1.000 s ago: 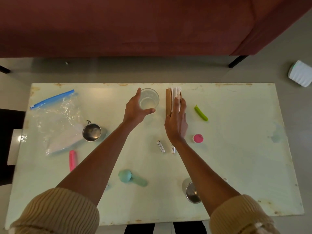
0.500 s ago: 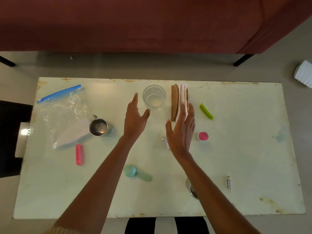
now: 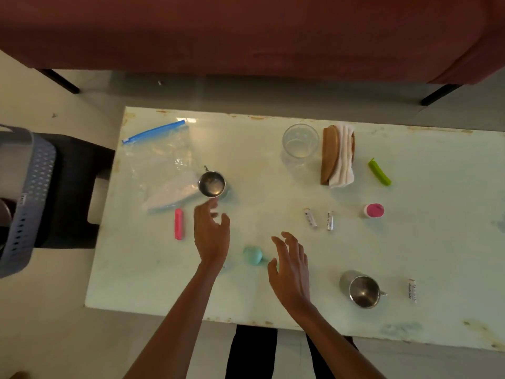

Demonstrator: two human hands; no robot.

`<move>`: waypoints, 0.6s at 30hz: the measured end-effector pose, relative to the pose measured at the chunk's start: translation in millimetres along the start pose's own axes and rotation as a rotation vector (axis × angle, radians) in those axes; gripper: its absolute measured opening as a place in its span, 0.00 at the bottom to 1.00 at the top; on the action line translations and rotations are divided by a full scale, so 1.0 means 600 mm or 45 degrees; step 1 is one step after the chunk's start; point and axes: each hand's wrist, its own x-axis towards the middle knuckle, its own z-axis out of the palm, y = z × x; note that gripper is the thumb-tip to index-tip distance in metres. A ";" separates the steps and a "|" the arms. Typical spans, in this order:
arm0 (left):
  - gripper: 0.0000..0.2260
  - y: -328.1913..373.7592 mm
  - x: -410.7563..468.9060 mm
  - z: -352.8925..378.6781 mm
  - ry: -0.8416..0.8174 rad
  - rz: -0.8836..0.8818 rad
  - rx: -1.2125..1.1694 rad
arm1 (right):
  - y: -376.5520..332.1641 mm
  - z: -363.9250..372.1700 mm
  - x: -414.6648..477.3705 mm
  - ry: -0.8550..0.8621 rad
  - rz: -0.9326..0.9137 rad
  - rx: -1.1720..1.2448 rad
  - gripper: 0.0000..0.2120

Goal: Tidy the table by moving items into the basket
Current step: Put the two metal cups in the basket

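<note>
Both hands are out over the bench [image 3: 437, 242] and neither holds a thing: the left grip [image 3: 211, 236] is spread with its fingers loosely fanned, and the right grip [image 3: 291, 266] hangs slack and apart too. Watch the left one. Its fingertips sit just short of the small steel cup [image 3: 211, 184], which stands upright directly ahead of it, mouth up and looking empty. That, I'd say, is the piece about to go. It should be an easy lift, being thin metal, light, rigid and untroubled by a squeeze. But the polished wall looks slick, so I'd wrap thumb and fingers round the body rather than pinch the rim. Its little handle sticks out on the far side from the grip, awkward to reach from here. The cup appears to touch the clear zip bag [image 3: 164, 160] lying beyond the grip and to its outer side. That bag looks limp and crinkly and might drag along if the cup is slid rather than lifted. Just off the grip's outer edge lies a pink clip [image 3: 178, 224], small and stiff by the look of it. Between the two grips rests a teal scoop [image 3: 252, 255], close to the right thumb. The basket [image 3: 24, 192] sits well off to the left grip's outer side, past the bench edge by a dark stool [image 3: 71, 173], so whatever is taken wants a sure hold for a long sideways carry.
</note>
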 end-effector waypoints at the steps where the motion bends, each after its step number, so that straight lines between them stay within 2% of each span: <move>1: 0.19 0.002 0.019 -0.004 0.067 0.014 0.007 | -0.006 0.004 -0.005 -0.004 -0.003 0.001 0.26; 5: 0.38 0.017 0.081 -0.006 -0.006 -0.050 0.160 | -0.037 0.015 -0.011 0.033 0.007 0.023 0.22; 8: 0.44 0.014 0.104 0.004 -0.171 -0.148 0.129 | -0.055 0.020 -0.008 0.061 0.014 0.047 0.21; 10: 0.41 0.001 0.115 0.010 -0.212 -0.153 0.084 | -0.063 0.022 -0.006 0.074 0.021 0.046 0.21; 14: 0.28 -0.006 0.121 0.003 -0.128 -0.107 0.047 | -0.070 0.015 -0.007 0.101 -0.001 0.018 0.21; 18: 0.27 0.006 0.102 -0.018 -0.141 0.044 0.031 | -0.058 -0.014 -0.016 0.118 0.005 -0.024 0.20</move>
